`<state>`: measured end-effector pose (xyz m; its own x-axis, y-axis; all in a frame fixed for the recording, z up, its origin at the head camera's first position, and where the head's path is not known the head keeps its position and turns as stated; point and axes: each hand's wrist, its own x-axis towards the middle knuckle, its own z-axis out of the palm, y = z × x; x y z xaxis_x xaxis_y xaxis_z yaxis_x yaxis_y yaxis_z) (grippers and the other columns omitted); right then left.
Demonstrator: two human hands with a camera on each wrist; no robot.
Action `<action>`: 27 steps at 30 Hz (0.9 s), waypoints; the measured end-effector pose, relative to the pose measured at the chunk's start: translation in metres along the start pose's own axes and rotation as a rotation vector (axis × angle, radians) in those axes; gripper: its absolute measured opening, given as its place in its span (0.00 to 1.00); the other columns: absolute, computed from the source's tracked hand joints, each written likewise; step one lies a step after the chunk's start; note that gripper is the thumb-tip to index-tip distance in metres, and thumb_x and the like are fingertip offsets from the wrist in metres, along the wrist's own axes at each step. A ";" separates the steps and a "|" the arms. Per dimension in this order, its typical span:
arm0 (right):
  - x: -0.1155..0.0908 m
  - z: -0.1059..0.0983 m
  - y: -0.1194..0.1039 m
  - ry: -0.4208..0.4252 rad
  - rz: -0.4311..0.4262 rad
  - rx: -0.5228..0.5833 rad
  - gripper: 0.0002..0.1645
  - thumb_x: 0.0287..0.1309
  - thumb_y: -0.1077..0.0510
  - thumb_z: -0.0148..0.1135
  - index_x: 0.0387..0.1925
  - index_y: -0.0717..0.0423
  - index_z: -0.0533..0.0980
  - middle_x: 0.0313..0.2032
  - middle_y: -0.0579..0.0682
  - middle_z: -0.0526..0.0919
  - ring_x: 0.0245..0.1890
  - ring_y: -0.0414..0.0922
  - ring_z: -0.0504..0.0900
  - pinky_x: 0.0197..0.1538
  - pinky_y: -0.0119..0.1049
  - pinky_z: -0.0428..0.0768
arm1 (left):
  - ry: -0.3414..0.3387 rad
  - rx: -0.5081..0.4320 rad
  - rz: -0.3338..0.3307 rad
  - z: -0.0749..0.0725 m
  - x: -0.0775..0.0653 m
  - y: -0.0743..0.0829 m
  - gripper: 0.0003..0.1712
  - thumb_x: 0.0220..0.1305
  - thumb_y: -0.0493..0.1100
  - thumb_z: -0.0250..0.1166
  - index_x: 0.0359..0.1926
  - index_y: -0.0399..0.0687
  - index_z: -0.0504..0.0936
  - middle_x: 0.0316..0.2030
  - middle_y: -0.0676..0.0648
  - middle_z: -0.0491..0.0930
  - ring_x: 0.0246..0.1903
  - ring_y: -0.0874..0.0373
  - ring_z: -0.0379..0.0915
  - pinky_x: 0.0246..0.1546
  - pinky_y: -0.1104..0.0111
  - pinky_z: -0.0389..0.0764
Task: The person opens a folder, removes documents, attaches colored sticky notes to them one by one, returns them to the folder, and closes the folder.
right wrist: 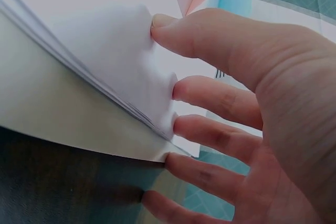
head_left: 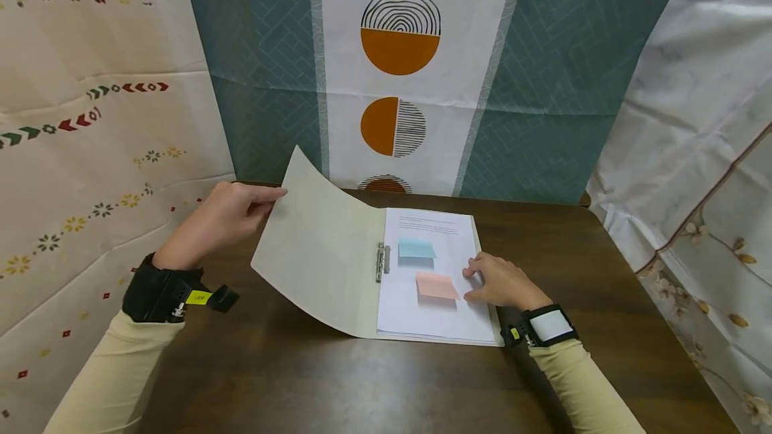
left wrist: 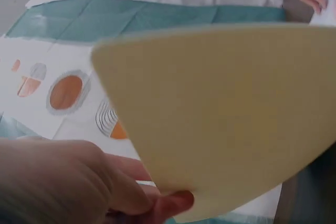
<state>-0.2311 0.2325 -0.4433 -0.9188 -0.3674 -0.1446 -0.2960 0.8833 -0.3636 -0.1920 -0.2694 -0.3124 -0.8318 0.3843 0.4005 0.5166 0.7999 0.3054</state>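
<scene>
A cream file folder (head_left: pixel 319 253) lies open on the table, its left cover raised and bent. My left hand (head_left: pixel 241 209) pinches the outer edge of that cover between thumb and fingers; in the left wrist view the thumb (left wrist: pixel 178 203) presses on its face. White printed sheets (head_left: pixel 401 317) lie in the right half beside a metal ring clip (head_left: pixel 380 262). A blue sticky note (head_left: pixel 416 248) and a pink sticky note (head_left: pixel 437 284) stick up from the top sheet. The spread fingertips of my right hand (head_left: pixel 503 283) touch the sheets near their right edge.
The brown wooden table (head_left: pixel 289 380) runs under the folder. A green and white patterned cloth (head_left: pixel 549 72) hangs behind it, with a floral cloth (head_left: pixel 712 220) at right and an embroidered cream one (head_left: pixel 84 173) at left.
</scene>
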 end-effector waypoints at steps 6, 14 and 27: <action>-0.001 0.000 0.003 -0.002 -0.018 -0.001 0.28 0.57 0.50 0.88 0.57 0.58 0.90 0.68 0.65 0.84 0.63 0.63 0.86 0.64 0.66 0.86 | 0.067 -0.095 0.055 0.007 0.016 0.021 0.21 0.70 0.25 0.72 0.62 0.33 0.90 0.36 0.37 0.95 0.25 0.57 0.80 0.30 0.76 0.76; -0.001 0.003 0.005 0.001 -0.030 -0.007 0.28 0.59 0.50 0.87 0.57 0.57 0.90 0.67 0.65 0.84 0.60 0.60 0.86 0.64 0.64 0.87 | 0.157 -0.196 0.185 0.035 0.032 0.034 0.32 0.64 0.21 0.75 0.70 0.30 0.84 0.64 0.30 0.88 0.49 0.38 0.95 0.49 0.51 0.91; -0.001 0.011 -0.005 0.013 -0.056 -0.017 0.27 0.60 0.51 0.86 0.57 0.58 0.90 0.66 0.65 0.85 0.58 0.58 0.87 0.67 0.62 0.87 | 0.170 -0.210 0.354 0.066 0.047 0.049 0.39 0.62 0.24 0.79 0.74 0.30 0.80 0.72 0.30 0.81 0.67 0.36 0.86 0.59 0.51 0.89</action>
<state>-0.2256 0.2258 -0.4517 -0.9038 -0.4128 -0.1129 -0.3512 0.8662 -0.3556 -0.2192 -0.1817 -0.3358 -0.5600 0.5225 0.6430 0.8083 0.5148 0.2856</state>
